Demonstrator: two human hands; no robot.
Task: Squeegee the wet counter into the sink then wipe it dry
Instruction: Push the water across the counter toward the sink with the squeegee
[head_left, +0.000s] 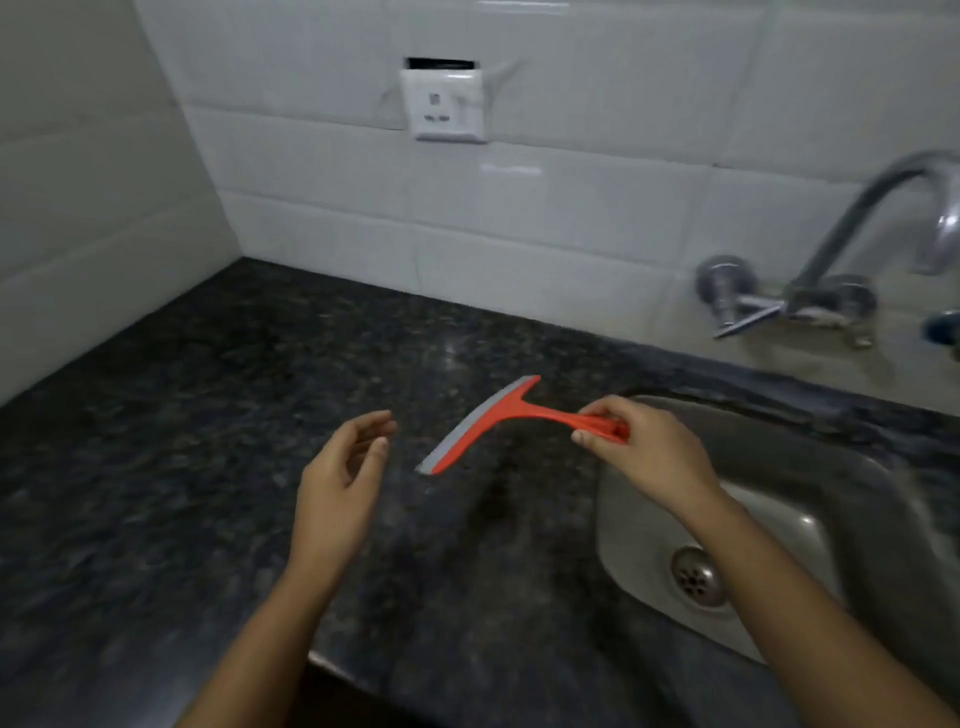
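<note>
- Right hand (641, 447), centre-right of frame: grip clenched on the handle of the red plastic squeegee with grey rubber blade (485, 428).
- Blade lies left of this grip, over the dark speckled granite worktop (208, 441), its long axis diagonal.
- Steel sink (779, 493) lies right of the blade; left hand (345, 460) released, empty.

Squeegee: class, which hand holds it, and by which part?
The right hand grips the squeegee by the end of its handle. The left hand is open and holds nothing.

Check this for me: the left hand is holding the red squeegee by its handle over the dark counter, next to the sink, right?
Not quite. The head view shows the right hand holding the red squeegee by its handle; the left hand is open and empty. The rest holds: it is over the dark counter, next to the sink.
</note>
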